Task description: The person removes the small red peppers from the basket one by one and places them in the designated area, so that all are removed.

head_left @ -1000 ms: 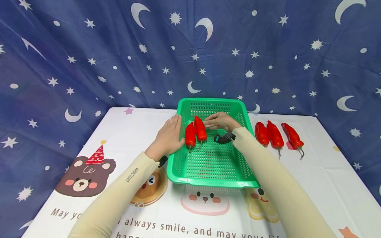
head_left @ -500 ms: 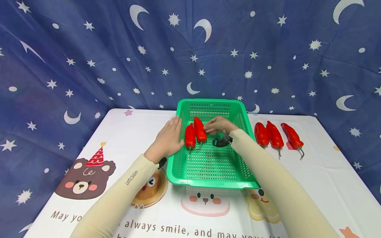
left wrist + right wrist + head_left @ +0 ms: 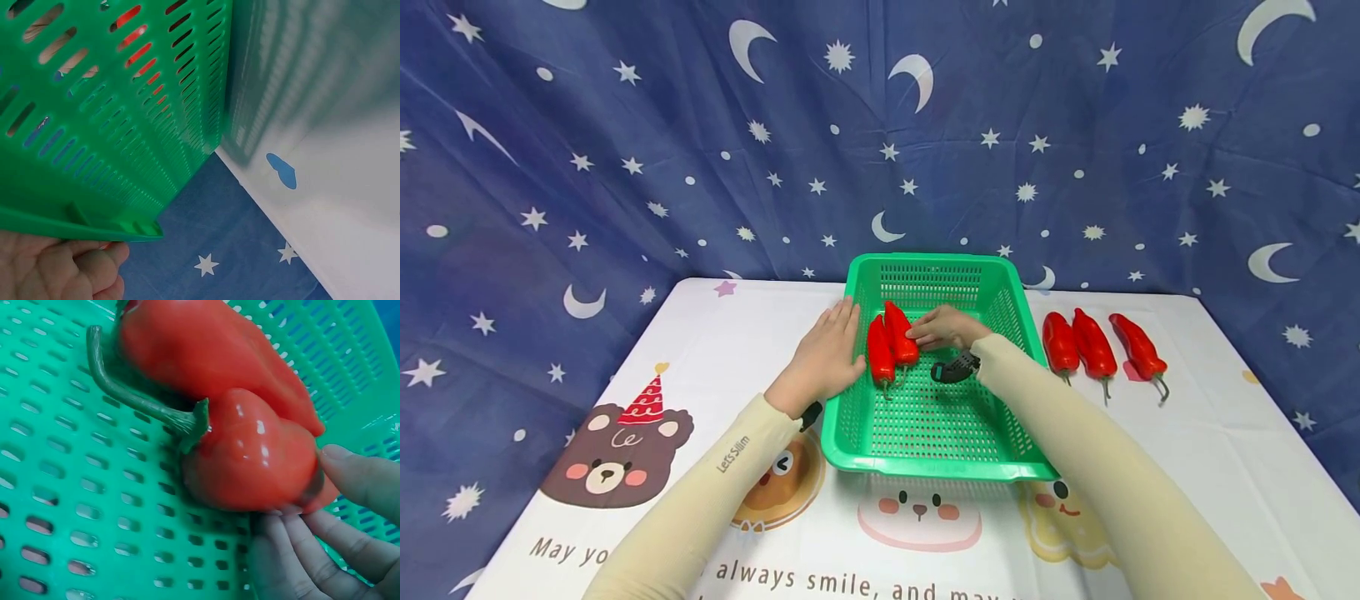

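Note:
Two red peppers lie side by side in the left part of a green plastic basket [image 3: 936,469]. My right hand [image 3: 946,327] reaches inside and holds the right-hand pepper [image 3: 898,337]; in the right wrist view the thumb and fingers meet this stemmed pepper [image 3: 244,456] near its tip end. Against it leans the other pepper [image 3: 880,354]. Along the basket's left rim rests my left hand [image 3: 823,354], fingers straight in the head view and thumb at the inner side. From the left wrist, the hand [image 3: 62,269] shows right under the rim.
To the right of the basket, three more red peppers lie in a row: one nearest the basket [image 3: 1060,343], a middle one [image 3: 1095,348] and an outer one [image 3: 1138,348]. A printed white tablecloth [image 3: 760,333] covers the table. Behind hangs a blue star-patterned curtain [image 3: 820,108].
My right hand has moved left and slightly toward me onto the right-hand pepper, which has shifted left against the other pepper. The left hand has stayed on the rim.

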{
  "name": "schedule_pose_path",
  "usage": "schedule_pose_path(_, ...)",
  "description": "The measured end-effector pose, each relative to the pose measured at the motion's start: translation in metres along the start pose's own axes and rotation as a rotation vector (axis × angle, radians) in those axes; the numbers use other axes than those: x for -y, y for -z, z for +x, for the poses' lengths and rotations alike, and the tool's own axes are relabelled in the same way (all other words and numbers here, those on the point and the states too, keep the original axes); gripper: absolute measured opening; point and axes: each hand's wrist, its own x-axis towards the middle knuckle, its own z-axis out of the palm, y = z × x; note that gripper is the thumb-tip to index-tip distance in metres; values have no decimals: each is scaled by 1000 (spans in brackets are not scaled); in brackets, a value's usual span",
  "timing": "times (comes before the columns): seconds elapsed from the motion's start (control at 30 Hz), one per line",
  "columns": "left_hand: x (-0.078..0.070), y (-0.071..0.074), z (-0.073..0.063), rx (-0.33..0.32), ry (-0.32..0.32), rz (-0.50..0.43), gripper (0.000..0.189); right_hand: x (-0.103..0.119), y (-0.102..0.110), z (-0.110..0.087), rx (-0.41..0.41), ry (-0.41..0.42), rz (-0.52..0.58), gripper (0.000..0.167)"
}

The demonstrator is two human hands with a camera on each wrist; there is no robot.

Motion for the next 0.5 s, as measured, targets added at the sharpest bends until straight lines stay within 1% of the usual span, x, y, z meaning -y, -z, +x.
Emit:
schedule_pose_path(0.13, -1, -1, 0, -2, -5, -9, 72, -2, -1, -1, 1, 1, 7, 47)
schedule_pose_path(0.37, -3, -1, 0, -1, -5, -4, 72, -3, -4, -2, 50, 0, 40, 50)
schedule_pose_path(0.5, -3, -1, 0, -4, -7, 0, 72, -3, -9, -1, 48, 13, 22, 52)
